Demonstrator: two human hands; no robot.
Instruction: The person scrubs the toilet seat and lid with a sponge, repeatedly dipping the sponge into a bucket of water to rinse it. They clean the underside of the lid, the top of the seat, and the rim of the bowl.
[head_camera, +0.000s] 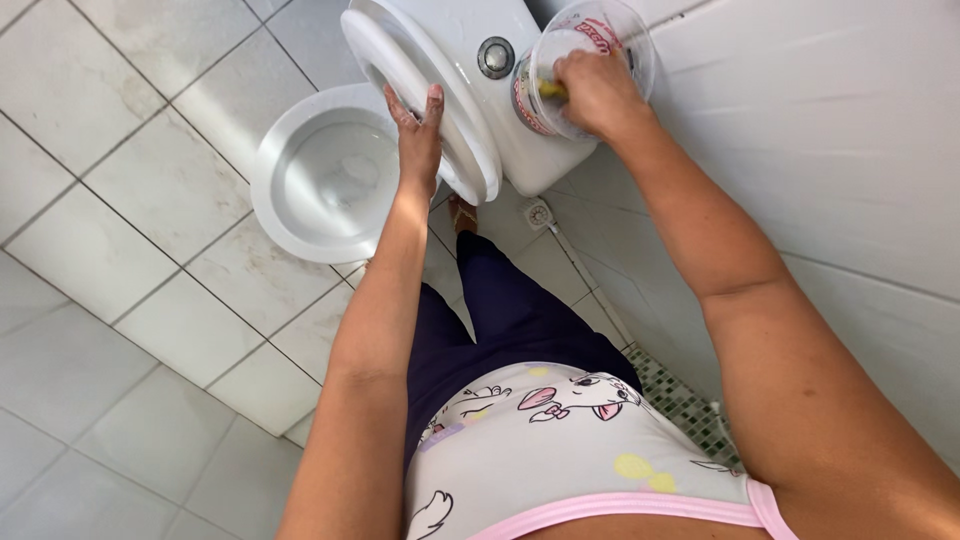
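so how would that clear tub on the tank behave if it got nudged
The clear tub looks like thin plastic, so probably light and a bit flexible. It sits on the smooth tank near the edge, so it could slide or tip off. The right hand reaches inside it, which likely steadies it.

Tub (590, 60) on cistern (520, 110), bowl (320, 180) left.
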